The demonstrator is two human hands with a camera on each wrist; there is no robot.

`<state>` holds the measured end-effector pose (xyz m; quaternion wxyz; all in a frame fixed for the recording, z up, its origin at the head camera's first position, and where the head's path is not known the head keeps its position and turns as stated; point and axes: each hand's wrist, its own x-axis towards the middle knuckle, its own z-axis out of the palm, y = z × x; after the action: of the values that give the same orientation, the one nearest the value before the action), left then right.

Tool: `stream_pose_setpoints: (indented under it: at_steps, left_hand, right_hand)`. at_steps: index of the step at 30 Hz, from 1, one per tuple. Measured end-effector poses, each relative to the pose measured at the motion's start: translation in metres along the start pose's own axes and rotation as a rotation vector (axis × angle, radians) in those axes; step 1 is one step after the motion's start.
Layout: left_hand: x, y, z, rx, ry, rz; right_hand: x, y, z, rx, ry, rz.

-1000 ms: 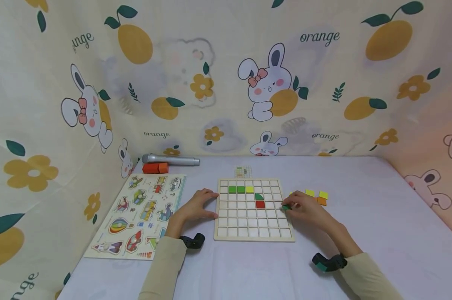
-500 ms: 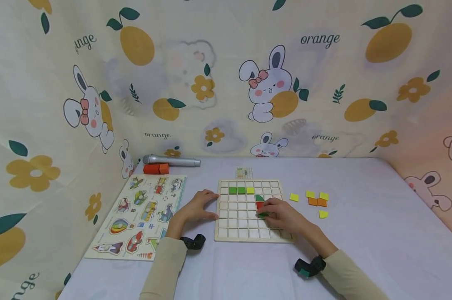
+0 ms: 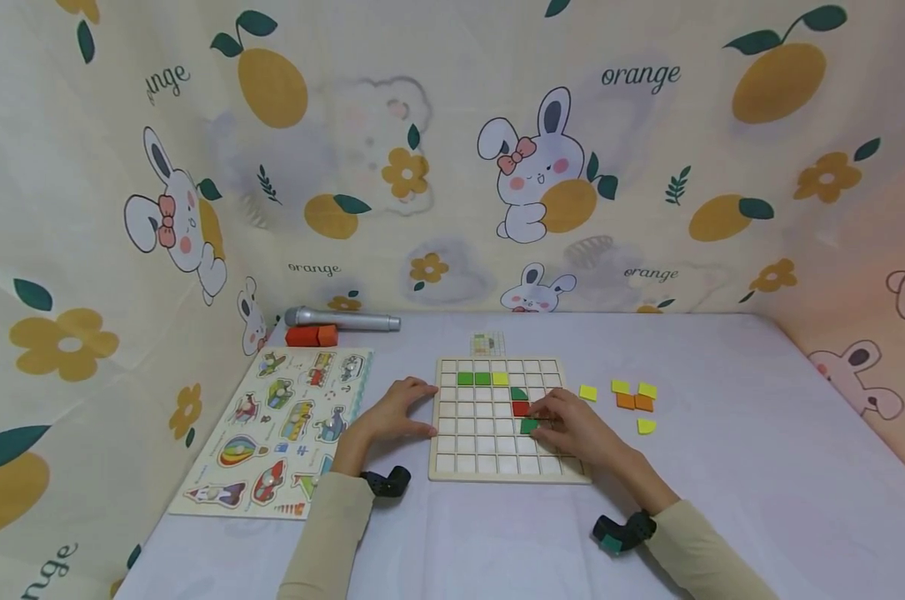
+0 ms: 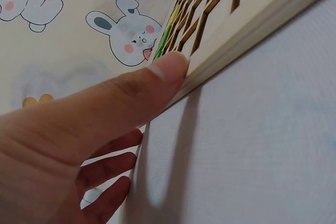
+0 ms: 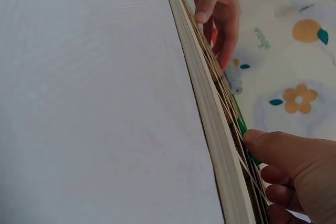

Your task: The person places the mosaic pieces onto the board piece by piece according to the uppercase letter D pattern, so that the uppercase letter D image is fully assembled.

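A wooden grid board [image 3: 452,480] lies on the table. My left hand [image 3: 389,414] rests at its left edge, thumb and fingers spread; in the left wrist view, the thumb [image 4: 170,66] touches the rim. My right hand [image 3: 576,427] is over the board's right half, thumb and index fingertips apart beside a green tile [image 3: 527,426]. The right wrist view shows that thumb [image 5: 257,139] against something green. Just above the tile sit a red tile [image 3: 521,409] and a rounded green piece [image 3: 518,393]. Two green tiles [image 3: 473,378] and a yellow tile [image 3: 501,378] form a row.
Loose yellow tiles [image 3: 588,392] and orange tiles [image 3: 626,401] lie right of the board. A small pattern card [image 3: 487,342] is behind it. On the left are a picture puzzle board [image 3: 272,433], red-orange blocks [image 3: 312,336] and a silver microphone [image 3: 347,320].
My right hand has carried the green tile left onto the board, below the red tile, then drawn slightly back to the right, leaving the tile more visible. My left hand stays put.
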<state>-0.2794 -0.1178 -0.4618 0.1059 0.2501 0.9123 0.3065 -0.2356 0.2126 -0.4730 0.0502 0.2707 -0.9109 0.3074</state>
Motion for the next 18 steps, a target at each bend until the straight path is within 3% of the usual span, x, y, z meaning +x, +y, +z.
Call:
stream_pose_setpoints:
  at_steps: [18]
  left_hand:
    - [-0.0004,0.0010,0.0002,-0.006,0.002,-0.020]
  right_hand:
    - [0.0063,-0.0011,0.0034,-0.025,-0.011,-0.019]
